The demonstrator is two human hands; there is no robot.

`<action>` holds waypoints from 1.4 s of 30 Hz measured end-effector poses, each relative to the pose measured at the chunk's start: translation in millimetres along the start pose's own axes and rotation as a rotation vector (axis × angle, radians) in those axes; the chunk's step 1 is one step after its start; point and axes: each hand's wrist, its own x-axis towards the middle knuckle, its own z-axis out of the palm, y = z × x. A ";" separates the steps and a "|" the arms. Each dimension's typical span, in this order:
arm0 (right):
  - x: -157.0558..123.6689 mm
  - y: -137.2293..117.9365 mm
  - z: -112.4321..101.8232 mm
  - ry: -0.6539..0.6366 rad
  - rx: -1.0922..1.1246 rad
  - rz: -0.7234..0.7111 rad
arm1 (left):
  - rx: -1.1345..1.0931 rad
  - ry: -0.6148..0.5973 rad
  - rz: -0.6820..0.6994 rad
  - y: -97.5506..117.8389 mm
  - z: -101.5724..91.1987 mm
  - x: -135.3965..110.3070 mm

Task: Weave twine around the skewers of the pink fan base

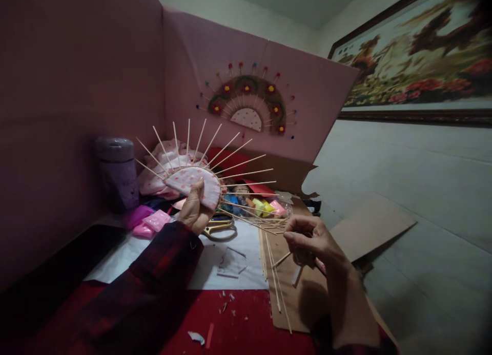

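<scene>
My left hand (pixel 197 210) grips a half-round piece covered in spotted fabric (pixel 188 181), thumb on its face and fingers behind it. Thin wooden sticks (pixel 200 140) fan out from its curved edge. To the right, my right hand (pixel 305 237) is closed with thumb and fingertips together; what it pinches, if anything, I cannot make out. It hovers over a brown cardboard sheet (pixel 286 314) on which loose wooden sticks (pixel 274 278) lie. Gold-handled scissors (pixel 221 227) rest just behind my left hand.
A purple bottle (pixel 118 175) stands at left beside crumpled pink cloth (pixel 159 178). Colored packets (pixel 263 206) are piled at the back. White paper (pixel 209 273) and scraps (pixel 197 337) lie on red cloth (pixel 230 314). A finished-looking fan decoration (pixel 246 83) hangs on the pink panel.
</scene>
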 end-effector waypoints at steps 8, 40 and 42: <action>-14.1 -9.8 31.5 -0.238 -0.234 -0.065 | -0.015 -0.033 0.069 -13.4 -3.7 3.4; 21.1 62.5 46.7 0.300 -0.536 -0.098 | 0.055 0.023 -0.281 -30.3 14.4 -28.3; 0.2 64.6 41.6 0.281 -0.496 -0.108 | 0.151 -0.006 -0.368 -34.1 8.4 -28.8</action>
